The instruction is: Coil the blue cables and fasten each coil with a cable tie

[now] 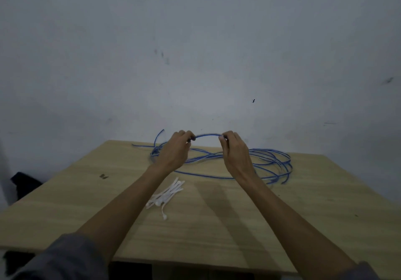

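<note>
- Cables lie in a loose blue tangle at the far side of your worktop.
- Your left hand and right hand each pinch one raised strand, arched between them.
- Ties sit in a white heap, nearer you.

No text, label, brand or number can be read anywhere; the only sign-like thing is a small dark mark on the left part of the table, too blurred to make out.
</note>
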A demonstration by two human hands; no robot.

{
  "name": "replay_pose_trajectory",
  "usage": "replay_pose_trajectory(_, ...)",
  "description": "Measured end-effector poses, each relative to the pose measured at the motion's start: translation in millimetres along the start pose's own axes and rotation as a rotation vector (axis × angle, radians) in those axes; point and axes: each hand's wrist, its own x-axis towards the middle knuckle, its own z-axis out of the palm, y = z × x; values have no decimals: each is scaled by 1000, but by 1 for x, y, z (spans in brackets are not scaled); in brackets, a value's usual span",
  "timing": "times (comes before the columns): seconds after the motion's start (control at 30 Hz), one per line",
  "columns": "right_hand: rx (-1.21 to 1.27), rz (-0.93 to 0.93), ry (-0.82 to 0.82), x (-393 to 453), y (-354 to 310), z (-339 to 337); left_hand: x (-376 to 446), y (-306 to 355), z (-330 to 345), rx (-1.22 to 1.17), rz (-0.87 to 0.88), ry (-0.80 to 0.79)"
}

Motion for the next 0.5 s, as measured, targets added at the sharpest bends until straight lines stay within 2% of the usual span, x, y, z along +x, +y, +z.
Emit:
replay_pose_trajectory(0.13, 11, -29, 98, 4, -4, -4, 5, -14, -6, 50, -157, -13)
replay_pose_trajectory(0.2, -120, -35, 73, 4, 0, -3, 7, -14, -11, 65, -180, 19)
replay_pose_trajectory(0.33, -448, -163, 58, 17, -11, -2, 18, -3, -24, 96, -105, 126)
replay_pose_trajectory(0.43, -546, -316, 10, 32, -30, -1, 25, 15, -31, 116, -37, 138)
replay_pose_trajectory(0.5, -540, -328, -70, 38, -41, 1, 27, 26, -34, 138, -2, 138)
